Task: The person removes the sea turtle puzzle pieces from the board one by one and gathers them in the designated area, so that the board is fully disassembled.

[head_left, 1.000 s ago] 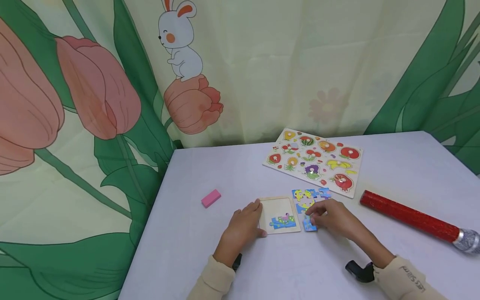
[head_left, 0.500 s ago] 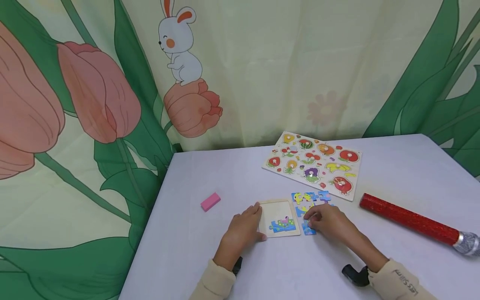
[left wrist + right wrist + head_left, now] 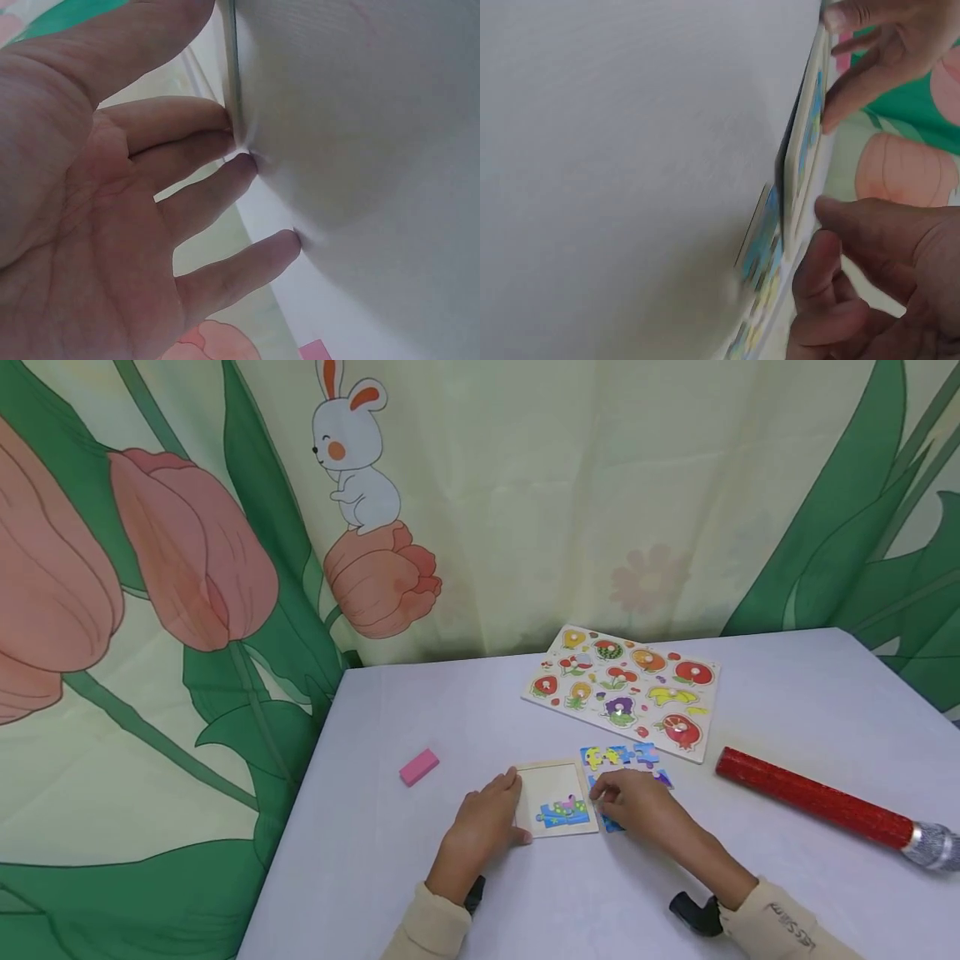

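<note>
My left hand [image 3: 482, 828] rests along the left edge of a small wooden puzzle tray [image 3: 551, 765], fingers at its back corner and thumb near its front corner. The fingers look nearly straight and spread in the left wrist view. A few joined blue puzzle pieces [image 3: 566, 812] lie in the tray's lower right. My right hand [image 3: 637, 803] is just right of the tray, over more loose puzzle pieces [image 3: 613, 756]. In the right wrist view its thumb [image 3: 836, 214] and index finger are bent close together near the tray's edge. Whether they hold a piece is not visible.
A pink block [image 3: 419, 767] lies left of the tray. Behind sits a fruit puzzle board [image 3: 626, 689], tilted on the white table [image 3: 442, 710]. To the right lies a red tube with a silver end [image 3: 813, 797]. A printed curtain [image 3: 525, 510] hangs behind the table.
My right hand has shifted left, from over the loose pieces to close beside the tray's right edge. The left hand stays on the tray. The head view has tilted slightly.
</note>
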`<control>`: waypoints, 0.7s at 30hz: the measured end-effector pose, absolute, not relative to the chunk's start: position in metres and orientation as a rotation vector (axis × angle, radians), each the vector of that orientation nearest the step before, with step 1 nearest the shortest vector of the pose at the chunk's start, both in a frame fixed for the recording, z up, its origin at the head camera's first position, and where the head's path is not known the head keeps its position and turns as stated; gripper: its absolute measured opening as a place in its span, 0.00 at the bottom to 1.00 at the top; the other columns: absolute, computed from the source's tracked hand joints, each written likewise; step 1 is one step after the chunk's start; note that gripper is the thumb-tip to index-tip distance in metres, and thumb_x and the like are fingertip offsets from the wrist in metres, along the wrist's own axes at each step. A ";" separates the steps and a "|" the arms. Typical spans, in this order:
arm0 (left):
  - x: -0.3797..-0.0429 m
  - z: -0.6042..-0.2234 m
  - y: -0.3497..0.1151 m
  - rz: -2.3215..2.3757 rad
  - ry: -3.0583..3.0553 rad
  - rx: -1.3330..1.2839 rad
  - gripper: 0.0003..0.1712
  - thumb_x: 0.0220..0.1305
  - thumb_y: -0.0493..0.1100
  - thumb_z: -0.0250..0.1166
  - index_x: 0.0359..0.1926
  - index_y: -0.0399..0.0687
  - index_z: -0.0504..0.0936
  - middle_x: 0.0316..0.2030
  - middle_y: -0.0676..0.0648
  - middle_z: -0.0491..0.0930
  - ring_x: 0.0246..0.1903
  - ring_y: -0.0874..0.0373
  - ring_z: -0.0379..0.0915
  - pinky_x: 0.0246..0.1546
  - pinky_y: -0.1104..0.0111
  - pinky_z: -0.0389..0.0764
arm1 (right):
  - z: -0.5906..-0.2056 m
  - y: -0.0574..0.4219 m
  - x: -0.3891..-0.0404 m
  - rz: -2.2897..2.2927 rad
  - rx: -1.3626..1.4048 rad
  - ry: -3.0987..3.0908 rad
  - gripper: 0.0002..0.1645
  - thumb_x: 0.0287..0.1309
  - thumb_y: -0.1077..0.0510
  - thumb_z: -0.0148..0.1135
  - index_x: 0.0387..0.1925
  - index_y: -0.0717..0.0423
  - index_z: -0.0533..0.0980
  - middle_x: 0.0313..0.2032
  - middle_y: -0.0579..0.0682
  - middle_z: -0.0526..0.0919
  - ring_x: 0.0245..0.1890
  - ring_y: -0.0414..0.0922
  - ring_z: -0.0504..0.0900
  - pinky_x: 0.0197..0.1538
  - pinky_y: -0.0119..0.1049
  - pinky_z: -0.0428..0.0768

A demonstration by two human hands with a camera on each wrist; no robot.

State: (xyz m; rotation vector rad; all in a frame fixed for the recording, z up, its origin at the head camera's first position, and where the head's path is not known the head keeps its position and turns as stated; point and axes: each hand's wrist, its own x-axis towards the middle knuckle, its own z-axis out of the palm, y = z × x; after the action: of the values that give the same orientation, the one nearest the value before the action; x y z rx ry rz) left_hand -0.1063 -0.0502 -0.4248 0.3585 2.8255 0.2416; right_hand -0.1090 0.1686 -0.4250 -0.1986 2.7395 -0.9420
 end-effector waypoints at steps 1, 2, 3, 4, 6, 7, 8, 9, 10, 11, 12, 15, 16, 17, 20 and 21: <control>-0.106 -0.424 -0.050 0.240 2.825 0.361 0.51 0.53 0.49 0.81 0.74 0.42 0.69 0.75 0.46 0.65 0.73 0.52 0.61 0.66 0.52 0.71 | -0.425 0.164 -0.110 -0.939 -0.240 2.739 0.07 0.59 0.67 0.71 0.38 0.55 0.86 0.28 0.44 0.78 0.31 0.43 0.74 0.33 0.34 0.78; -0.106 -0.424 -0.050 0.235 2.825 0.364 0.51 0.53 0.50 0.81 0.74 0.42 0.69 0.74 0.46 0.65 0.73 0.52 0.61 0.65 0.52 0.72 | -0.424 0.158 -0.111 -0.937 -0.286 2.736 0.07 0.60 0.66 0.71 0.39 0.54 0.86 0.28 0.43 0.78 0.32 0.42 0.74 0.34 0.34 0.78; -0.106 -0.423 -0.050 0.230 2.824 0.368 0.50 0.53 0.50 0.81 0.74 0.42 0.69 0.75 0.46 0.65 0.73 0.52 0.61 0.65 0.52 0.72 | -0.424 0.153 -0.112 -0.932 -0.333 2.735 0.08 0.60 0.67 0.71 0.40 0.54 0.87 0.28 0.42 0.79 0.32 0.42 0.74 0.35 0.34 0.77; -0.106 -0.423 -0.050 0.224 2.825 0.375 0.50 0.53 0.51 0.81 0.74 0.41 0.69 0.74 0.46 0.65 0.73 0.52 0.61 0.65 0.52 0.72 | -0.423 0.147 -0.113 -0.924 -0.380 2.731 0.08 0.60 0.66 0.71 0.41 0.54 0.87 0.28 0.41 0.79 0.32 0.41 0.74 0.35 0.34 0.77; -0.106 -0.422 -0.051 0.213 2.832 0.396 0.50 0.53 0.52 0.80 0.74 0.41 0.70 0.74 0.46 0.66 0.72 0.52 0.62 0.64 0.52 0.74 | -0.422 0.136 -0.115 -0.904 -0.447 2.725 0.10 0.59 0.66 0.72 0.43 0.54 0.87 0.27 0.41 0.79 0.31 0.41 0.74 0.35 0.33 0.75; -0.107 -0.423 -0.051 0.205 2.833 0.407 0.50 0.53 0.52 0.80 0.73 0.41 0.70 0.74 0.46 0.66 0.72 0.52 0.63 0.63 0.52 0.74 | -0.422 0.129 -0.116 -0.897 -0.461 2.716 0.12 0.59 0.66 0.73 0.44 0.55 0.87 0.27 0.41 0.78 0.30 0.41 0.74 0.34 0.33 0.75; -0.107 -0.424 -0.052 0.200 2.836 0.418 0.50 0.53 0.53 0.80 0.73 0.41 0.70 0.74 0.46 0.66 0.72 0.53 0.63 0.62 0.52 0.75 | -0.422 0.124 -0.117 -0.890 -0.471 2.707 0.13 0.58 0.66 0.74 0.46 0.55 0.87 0.26 0.41 0.78 0.30 0.41 0.73 0.33 0.33 0.74; -0.107 -0.424 -0.053 0.196 2.836 0.429 0.50 0.54 0.53 0.80 0.73 0.40 0.70 0.74 0.46 0.66 0.72 0.53 0.63 0.61 0.52 0.75 | -0.423 0.119 -0.117 -0.877 -0.474 2.704 0.15 0.56 0.66 0.75 0.47 0.56 0.87 0.26 0.41 0.77 0.29 0.41 0.73 0.32 0.33 0.73; -0.107 -0.424 -0.053 0.191 2.836 0.439 0.50 0.54 0.53 0.80 0.73 0.40 0.70 0.74 0.46 0.67 0.71 0.53 0.64 0.61 0.51 0.76 | -0.424 0.115 -0.117 -0.865 -0.477 2.702 0.16 0.55 0.66 0.76 0.47 0.56 0.87 0.25 0.41 0.77 0.28 0.41 0.72 0.32 0.33 0.72; -0.107 -0.425 -0.053 0.191 2.834 0.445 0.50 0.54 0.54 0.79 0.73 0.40 0.70 0.74 0.45 0.66 0.71 0.53 0.64 0.60 0.51 0.76 | -0.425 0.112 -0.117 -0.856 -0.474 2.700 0.16 0.54 0.66 0.77 0.46 0.56 0.87 0.24 0.41 0.77 0.27 0.41 0.72 0.31 0.33 0.72; -0.107 -0.425 -0.053 0.191 2.827 0.448 0.50 0.54 0.54 0.79 0.73 0.40 0.70 0.74 0.45 0.66 0.72 0.53 0.63 0.60 0.51 0.76 | -0.426 0.110 -0.116 -0.846 -0.473 2.702 0.16 0.52 0.66 0.78 0.45 0.55 0.87 0.24 0.41 0.77 0.26 0.40 0.72 0.30 0.33 0.72; -0.107 -0.425 -0.053 0.194 2.814 0.441 0.50 0.55 0.54 0.79 0.73 0.40 0.70 0.74 0.45 0.66 0.72 0.53 0.63 0.60 0.51 0.76 | -0.430 0.106 -0.114 -0.822 -0.488 2.720 0.12 0.50 0.67 0.79 0.38 0.54 0.87 0.24 0.40 0.78 0.26 0.39 0.73 0.31 0.33 0.74; -0.106 -0.425 -0.053 0.192 2.814 0.436 0.50 0.55 0.54 0.79 0.73 0.40 0.70 0.74 0.45 0.66 0.72 0.53 0.63 0.60 0.51 0.76 | -0.430 0.105 -0.114 -0.820 -0.488 2.726 0.12 0.50 0.67 0.79 0.36 0.53 0.86 0.24 0.40 0.78 0.26 0.39 0.73 0.32 0.33 0.75; -0.106 -0.424 -0.053 0.196 2.815 0.432 0.50 0.54 0.54 0.79 0.73 0.40 0.70 0.74 0.45 0.66 0.72 0.53 0.63 0.60 0.51 0.76 | -0.430 0.105 -0.114 -0.820 -0.484 2.734 0.12 0.50 0.67 0.79 0.36 0.52 0.86 0.25 0.40 0.78 0.26 0.39 0.74 0.32 0.34 0.75; -0.107 -0.422 -0.053 0.187 2.824 0.423 0.50 0.54 0.54 0.80 0.73 0.40 0.70 0.74 0.45 0.66 0.72 0.53 0.63 0.61 0.51 0.76 | -0.429 0.104 -0.116 -0.798 -0.474 2.762 0.13 0.50 0.64 0.81 0.37 0.52 0.85 0.28 0.42 0.77 0.27 0.40 0.74 0.33 0.35 0.76; -0.107 -0.422 -0.053 0.182 2.827 0.422 0.50 0.54 0.54 0.80 0.73 0.40 0.70 0.74 0.45 0.66 0.72 0.53 0.63 0.61 0.51 0.76 | -0.428 0.105 -0.117 -0.790 -0.472 2.771 0.14 0.49 0.63 0.81 0.37 0.52 0.85 0.28 0.43 0.77 0.28 0.40 0.74 0.34 0.35 0.77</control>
State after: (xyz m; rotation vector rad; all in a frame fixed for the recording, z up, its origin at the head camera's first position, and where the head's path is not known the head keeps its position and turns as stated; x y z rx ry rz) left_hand -0.1074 -0.0534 -0.4216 0.4216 2.8267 0.1818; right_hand -0.1168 0.1046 -0.4279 -0.4717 2.7705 -0.7903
